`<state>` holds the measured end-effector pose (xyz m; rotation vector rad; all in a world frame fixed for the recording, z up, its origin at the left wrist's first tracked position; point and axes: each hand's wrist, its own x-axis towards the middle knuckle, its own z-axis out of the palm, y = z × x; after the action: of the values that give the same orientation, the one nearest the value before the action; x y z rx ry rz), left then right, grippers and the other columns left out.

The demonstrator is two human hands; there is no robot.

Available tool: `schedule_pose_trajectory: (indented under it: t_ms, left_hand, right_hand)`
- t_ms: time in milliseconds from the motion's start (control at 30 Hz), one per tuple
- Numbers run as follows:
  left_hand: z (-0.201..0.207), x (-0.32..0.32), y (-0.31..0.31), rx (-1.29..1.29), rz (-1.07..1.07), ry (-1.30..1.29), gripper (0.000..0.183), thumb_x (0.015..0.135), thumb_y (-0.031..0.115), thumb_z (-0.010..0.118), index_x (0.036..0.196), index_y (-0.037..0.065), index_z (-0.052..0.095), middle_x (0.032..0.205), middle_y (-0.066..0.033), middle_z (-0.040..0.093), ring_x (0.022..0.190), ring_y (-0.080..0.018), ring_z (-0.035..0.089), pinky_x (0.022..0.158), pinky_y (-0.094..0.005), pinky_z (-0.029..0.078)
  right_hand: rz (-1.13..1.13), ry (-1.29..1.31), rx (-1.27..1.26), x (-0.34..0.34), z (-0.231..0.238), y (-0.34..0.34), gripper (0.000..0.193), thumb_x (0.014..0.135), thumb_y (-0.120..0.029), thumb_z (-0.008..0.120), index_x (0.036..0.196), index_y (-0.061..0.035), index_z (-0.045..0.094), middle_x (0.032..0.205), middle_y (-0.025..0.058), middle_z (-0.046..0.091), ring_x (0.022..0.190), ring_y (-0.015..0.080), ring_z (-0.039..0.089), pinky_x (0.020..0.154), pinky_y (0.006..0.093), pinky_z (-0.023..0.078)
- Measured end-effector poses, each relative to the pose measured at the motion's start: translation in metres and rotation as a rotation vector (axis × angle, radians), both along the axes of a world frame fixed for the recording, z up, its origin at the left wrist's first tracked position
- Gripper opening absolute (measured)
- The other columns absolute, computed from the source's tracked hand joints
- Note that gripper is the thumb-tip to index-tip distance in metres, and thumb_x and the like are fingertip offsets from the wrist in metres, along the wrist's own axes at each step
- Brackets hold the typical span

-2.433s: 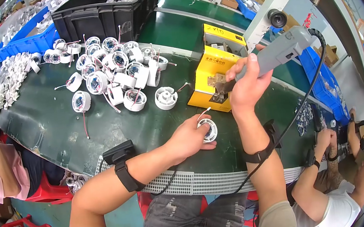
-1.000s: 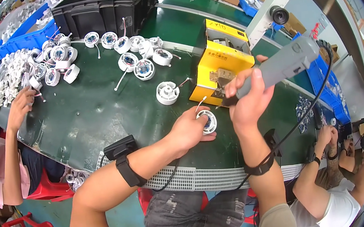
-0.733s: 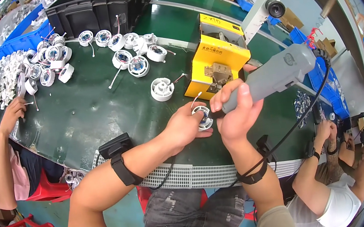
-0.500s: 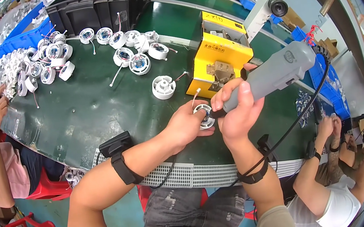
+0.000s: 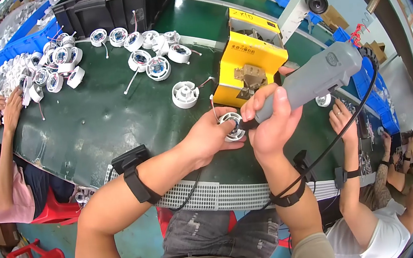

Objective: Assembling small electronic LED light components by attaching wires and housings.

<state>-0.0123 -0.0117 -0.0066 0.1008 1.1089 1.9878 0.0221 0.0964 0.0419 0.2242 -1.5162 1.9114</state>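
Note:
My left hand [image 5: 211, 137] is closed around a small white round housing [image 5: 238, 134] with a circuit board inside. A thin wire with a white plug sticks up from it. In my right hand [image 5: 274, 122] is a grey electric screwdriver [image 5: 320, 75], held slanting with its black nose down at the housing. Whether its tip touches a screw is hidden by my fingers and the nose. Just beyond my hands stands a yellow screw feeder [image 5: 246, 53] with a metal outlet. Left of the feeder, another white housing [image 5: 185, 95] lies on the green table [image 5: 110, 113].
Several white housings with boards and wires [image 5: 158, 68] lie across the far side. Behind them stands a black crate [image 5: 112, 11]. Blue bins [image 5: 23, 41] are at the far left. The screwdriver's black cable [image 5: 346, 136] loops past my right forearm. Co-workers sit on both sides.
My hands stay nearly in place at the housing. The left co-worker's hands have moved to the white parts. At right, a co-worker's hand has reached forward near a white round part.

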Motion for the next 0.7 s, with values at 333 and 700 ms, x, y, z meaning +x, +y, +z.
schedule_pose_trajectory:
  t_ms: [333,700]
  left_hand:
    - [0.0018,-0.0006,-0.0005,-0.023,-0.008,-0.011,0.027,0.097,0.006,0.046,0.122,-0.002,0.043,0.108,-0.0142,0.056,0.094,-0.0222,0.063,0.081,-0.038,0.059]
    - [0.0026,-0.0031,-0.0021,-0.043,-0.039,-0.012,0.029,0.098,0.008,0.047,0.124,-0.003,0.043,0.116,-0.0131,0.053,0.106,-0.0224,0.06,0.092,-0.0406,0.055]
  right_hand:
    - [-0.011,0.001,0.031,-0.001,-0.0003,-0.0013,0.037,0.097,-0.023,0.042,0.127,-0.0045,0.033,0.066,0.0082,0.046,0.049,0.0166,0.048,0.047,0.031,0.044]
    - [-0.011,-0.018,0.029,-0.0017,0.0008,-0.0032,0.038,0.097,-0.024,0.042,0.128,-0.0046,0.032,0.066,0.0076,0.046,0.049,0.0161,0.048,0.047,0.0304,0.044]
